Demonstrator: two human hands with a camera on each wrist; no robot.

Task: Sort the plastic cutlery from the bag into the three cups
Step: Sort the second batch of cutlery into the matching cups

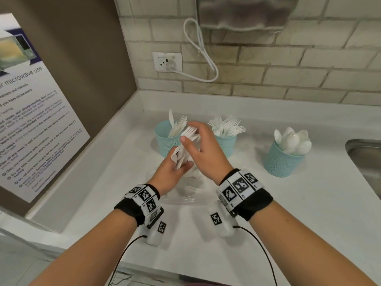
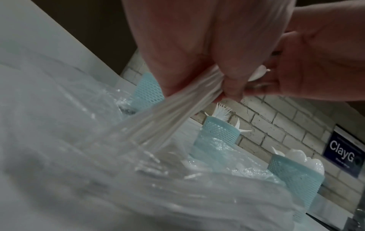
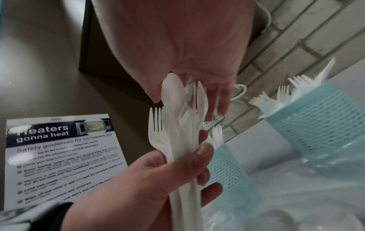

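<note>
a: what is the left hand point(image 1: 175, 169) doing?
b: its fingers are squeezing a bunch of forks and spoons point(image 1: 186, 145) by the handles, above the clear bag point(image 1: 185, 196).
a: and the right hand point(image 1: 206, 149)?
b: its loose fingers are touching the bunch's tops.
a: and the cups?
b: they are standing behind on the counter point(image 1: 309, 193): left cup point(image 1: 165, 141), fork cup point(image 1: 226, 144), spoon cup point(image 1: 283, 162).

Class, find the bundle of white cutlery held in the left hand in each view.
Head: cutlery bundle at centre, gripped by the left hand.
Left wrist: its handles fan out below the hand, centre.
Right wrist: bundle at centre, heads upward.
Shared landmark: brick wall.
</note>
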